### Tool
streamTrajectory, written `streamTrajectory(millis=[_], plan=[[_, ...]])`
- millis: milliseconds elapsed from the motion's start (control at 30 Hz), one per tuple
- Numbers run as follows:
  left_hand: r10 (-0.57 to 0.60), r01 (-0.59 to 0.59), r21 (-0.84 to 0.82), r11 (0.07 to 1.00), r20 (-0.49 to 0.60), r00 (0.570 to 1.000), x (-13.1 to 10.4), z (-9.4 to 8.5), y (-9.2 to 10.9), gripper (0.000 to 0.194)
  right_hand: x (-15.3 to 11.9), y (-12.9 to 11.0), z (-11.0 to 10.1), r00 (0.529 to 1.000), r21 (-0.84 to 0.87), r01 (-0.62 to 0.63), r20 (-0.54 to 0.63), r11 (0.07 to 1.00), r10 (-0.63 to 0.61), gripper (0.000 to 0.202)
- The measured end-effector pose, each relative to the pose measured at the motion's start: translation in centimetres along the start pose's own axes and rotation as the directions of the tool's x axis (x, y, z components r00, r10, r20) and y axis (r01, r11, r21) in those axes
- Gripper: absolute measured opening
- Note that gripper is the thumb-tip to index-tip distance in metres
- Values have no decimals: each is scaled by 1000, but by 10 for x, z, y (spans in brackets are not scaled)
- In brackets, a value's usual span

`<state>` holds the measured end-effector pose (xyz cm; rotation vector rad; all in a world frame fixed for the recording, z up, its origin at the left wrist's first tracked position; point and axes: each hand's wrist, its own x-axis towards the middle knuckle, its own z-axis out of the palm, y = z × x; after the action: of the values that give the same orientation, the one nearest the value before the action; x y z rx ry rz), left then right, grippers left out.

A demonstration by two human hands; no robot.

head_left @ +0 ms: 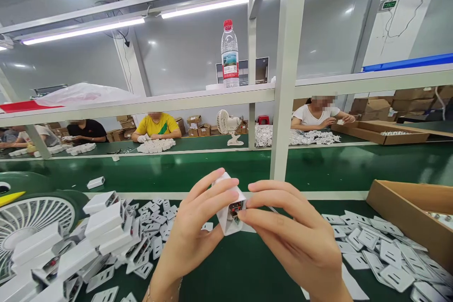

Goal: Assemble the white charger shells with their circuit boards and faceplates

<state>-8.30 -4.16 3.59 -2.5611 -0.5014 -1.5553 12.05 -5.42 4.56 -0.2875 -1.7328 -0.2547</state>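
Note:
My left hand (201,222) is closed around a white plastic housing (225,219), held tilted above the bench with its open end facing right. Inside that opening, a dark circuit part with red bits (235,208) shows. The fingertips of my right hand (293,226) close on the edge of the opening; whether they also pinch a small part is hidden. To the left lies a heap of similar white housings (106,222), some with electronics visible in their open ends. Flat white slotted plates (155,219) are scattered beside the heap, and more slotted plates (392,255) lie at right.
A cardboard box (392,200) stands at the right edge, a green fan (28,226) at the left. One housing (95,182) lies on the green belt (198,165) ahead. A shelf post (283,80) rises in front; a bottle (230,56) stands on the shelf. Several co-workers sit opposite.

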Motion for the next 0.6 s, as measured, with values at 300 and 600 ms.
streamTrajectory(millis=[300, 600], plan=[[-13, 10, -69, 998, -40, 999, 1, 6, 3, 54, -1, 3, 5, 989, -77, 128, -63, 989, -133, 21], [-188, 186, -97, 978, -9, 982, -2, 3, 8, 68, -7, 8, 20, 985, 168, -15, -166, 986, 43, 28]])
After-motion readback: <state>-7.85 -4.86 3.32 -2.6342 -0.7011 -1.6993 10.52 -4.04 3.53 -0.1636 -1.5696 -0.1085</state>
